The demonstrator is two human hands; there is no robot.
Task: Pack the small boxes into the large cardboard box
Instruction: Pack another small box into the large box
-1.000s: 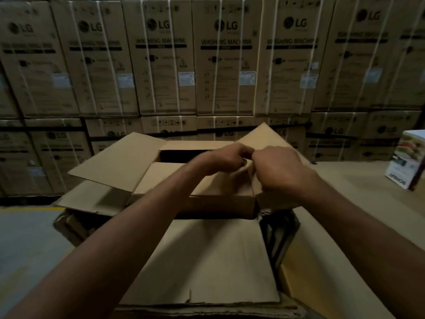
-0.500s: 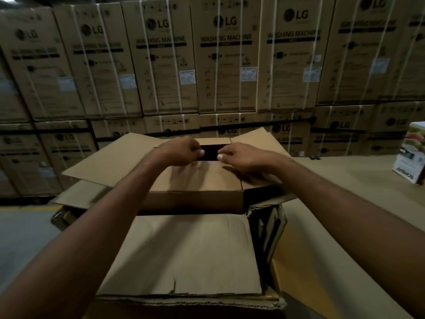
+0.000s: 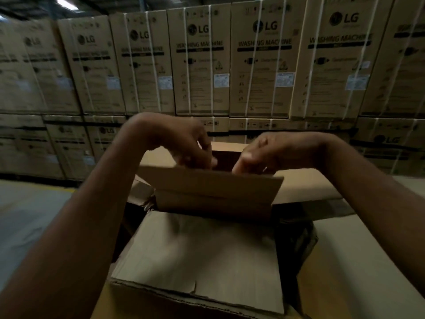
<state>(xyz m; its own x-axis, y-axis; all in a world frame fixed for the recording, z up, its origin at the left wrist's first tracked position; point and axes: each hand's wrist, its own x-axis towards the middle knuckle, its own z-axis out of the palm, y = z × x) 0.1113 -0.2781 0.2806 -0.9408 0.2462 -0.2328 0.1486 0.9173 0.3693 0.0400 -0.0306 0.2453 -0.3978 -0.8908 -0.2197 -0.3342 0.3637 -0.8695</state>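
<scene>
At the centre of the frame we have both hands on a plain brown corrugated cardboard box (image 3: 213, 194), which sits on or in the top of a larger brown cardboard carton (image 3: 197, 256) whose near flap fills the lower middle. Our left hand (image 3: 184, 143) comes down from above with its fingers curled over the near raised flap, the grip narrow and pinching the flap's top edge; our right hand (image 3: 264, 155) does the same just beside it, thumb and fingers pressed to the same edge near the dark opening behind. Whether any small boxes lie inside is hidden from us. We judge this cardboard light and fairly stiff across a panel but ready to fold at its creases and tear at the ragged edges, so flaps are poor handles; we would take hold low on opposite side walls or under the base. Behind, across the upper frame, stands a wall of tall strapped washing machine cartons (image 3: 200, 65), well apart from our work.
</scene>
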